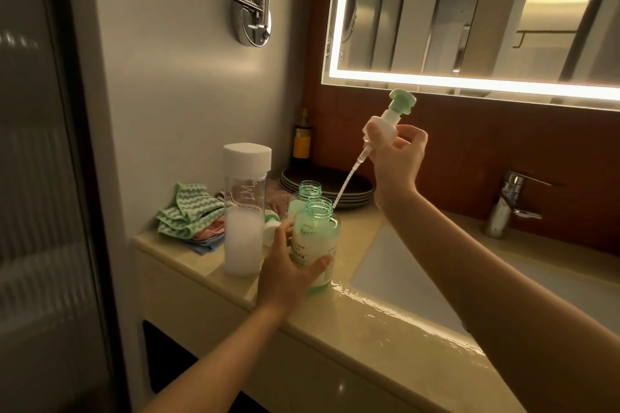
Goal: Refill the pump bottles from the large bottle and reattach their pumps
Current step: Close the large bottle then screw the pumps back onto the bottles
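A green pump bottle (318, 238) with a white label stands open on the counter, and my left hand (288, 271) grips its lower body. My right hand (396, 157) holds a white and green pump (389, 117) tilted above it, the dip tube's tip just at the bottle's open neck. A second open green bottle (307, 193) stands right behind the first. The large clear bottle (245, 208) with a white cap stands to the left, about half full of milky liquid. Another pump (271, 226) lies between the large bottle and the green bottles, partly hidden.
Folded cloths (191, 211) lie at the back left of the beige counter (369, 332). Dark plates (335, 183) are stacked behind the bottles, with a dark bottle (302, 141) behind them. The sink basin (402, 265) and tap (510, 201) are to the right. The counter's front edge is wet.
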